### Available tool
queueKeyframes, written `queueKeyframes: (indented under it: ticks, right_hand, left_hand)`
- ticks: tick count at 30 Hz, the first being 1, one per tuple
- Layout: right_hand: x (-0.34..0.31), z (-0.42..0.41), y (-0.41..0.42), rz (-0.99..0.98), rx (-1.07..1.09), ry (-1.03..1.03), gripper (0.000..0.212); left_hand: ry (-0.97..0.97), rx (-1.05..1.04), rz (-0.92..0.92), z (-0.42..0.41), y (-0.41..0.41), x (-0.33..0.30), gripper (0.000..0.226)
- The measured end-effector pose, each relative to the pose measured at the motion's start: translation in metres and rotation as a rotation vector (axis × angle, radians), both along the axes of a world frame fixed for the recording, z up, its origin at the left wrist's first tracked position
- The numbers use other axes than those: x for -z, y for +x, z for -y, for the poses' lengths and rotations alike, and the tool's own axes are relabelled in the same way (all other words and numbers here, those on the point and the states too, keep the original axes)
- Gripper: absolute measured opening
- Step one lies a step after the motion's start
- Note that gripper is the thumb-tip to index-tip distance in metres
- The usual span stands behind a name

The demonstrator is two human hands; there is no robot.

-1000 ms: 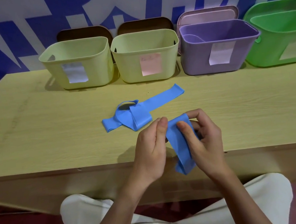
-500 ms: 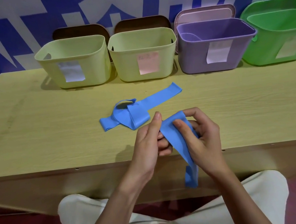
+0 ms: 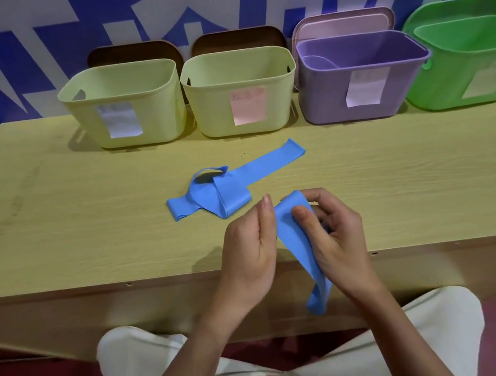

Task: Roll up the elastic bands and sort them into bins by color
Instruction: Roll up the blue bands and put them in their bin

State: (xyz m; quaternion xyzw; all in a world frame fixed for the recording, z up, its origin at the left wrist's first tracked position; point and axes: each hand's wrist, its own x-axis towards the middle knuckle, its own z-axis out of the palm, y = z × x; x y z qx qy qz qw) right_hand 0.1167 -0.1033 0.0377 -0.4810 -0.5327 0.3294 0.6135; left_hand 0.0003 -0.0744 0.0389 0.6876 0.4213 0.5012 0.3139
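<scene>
The right hand [image 3: 333,233] holds the upper end of a blue elastic band [image 3: 298,244], thumb pressed on its front face with the fingers curled behind, so the strip is pinched between them. Just left of that pinch, the left hand [image 3: 253,250] stands edge-on with its fingers fairly straight, one fingertip raised beside the band's top fold; whether it actually grips the strip cannot be told, since the contact side is turned away.

Below the pinch the band hangs loose past the front edge of the table [image 3: 89,240], its tail doubled and dangling. It looks thin, light and thoroughly limp (no stiffness at all to hold a shape), with a smooth, probably slightly tacky rubber surface that likely stretches if pulled. A roll probably needs to start at the end held in the pinch, taken across the full width with thumb and forefinger and kept under light tension, or the coil could spring open.

Beyond the pinch, up and to the left, a second blue band [image 3: 222,191] lies crumpled on the table. Farther beyond stand four bins: a yellow bin [image 3: 122,106], another yellow bin with pink label [image 3: 240,94], a purple bin [image 3: 361,78] and a green bin [image 3: 470,64].
</scene>
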Motion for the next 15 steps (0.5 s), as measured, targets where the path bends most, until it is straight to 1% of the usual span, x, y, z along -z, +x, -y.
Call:
queueKeyframes:
  ticks: [1, 2, 4, 6, 7, 9, 10, 12, 13, 15]
  right_hand:
    - [0.001, 0.0, 0.0, -0.001, -0.007, 0.002, 0.006]
    - [0.001, 0.0, -0.001, 0.009, -0.007, 0.01, 0.014]
    - [0.003, 0.001, -0.002, 0.033, 0.0, 0.024, 0.026]
    - [0.003, 0.0, -0.003, 0.016, 0.001, 0.022, 0.021]
    - [0.003, 0.0, -0.003, 0.005, 0.004, 0.023, 0.016]
    - [0.002, -0.001, -0.003, 0.008, 0.018, 0.034, 0.011]
    - [0.001, -0.001, -0.002, 0.014, 0.023, 0.036, 0.011]
    - [0.002, -0.002, -0.001, 0.013, 0.029, 0.033, 0.007]
    - [0.002, -0.001, 0.0, 0.011, 0.032, 0.029, 0.005]
    - [0.004, -0.001, 0.0, 0.004, 0.037, 0.027, 0.006]
  left_hand:
    - [-0.028, -0.003, 0.031, 0.0, 0.001, -0.001, 0.045]
    - [-0.067, 0.008, 0.074, 0.0, 0.002, -0.002, 0.046]
    - [-0.202, 0.046, 0.186, 0.002, 0.004, -0.005, 0.053]
    - [-0.373, 0.061, 0.31, 0.004, 0.007, -0.009, 0.055]
    - [-0.434, 0.056, 0.35, 0.005, 0.008, -0.011, 0.052]
    - [-0.496, 0.048, 0.385, 0.005, 0.01, -0.013, 0.038]
    - [-0.511, 0.052, 0.383, 0.004, 0.01, -0.014, 0.032]
    - [-0.509, 0.074, 0.336, 0.001, 0.008, -0.013, 0.03]
    - [-0.478, 0.081, 0.292, -0.001, 0.006, -0.011, 0.032]
    - [-0.333, 0.087, 0.189, -0.002, 0.001, -0.006, 0.044]
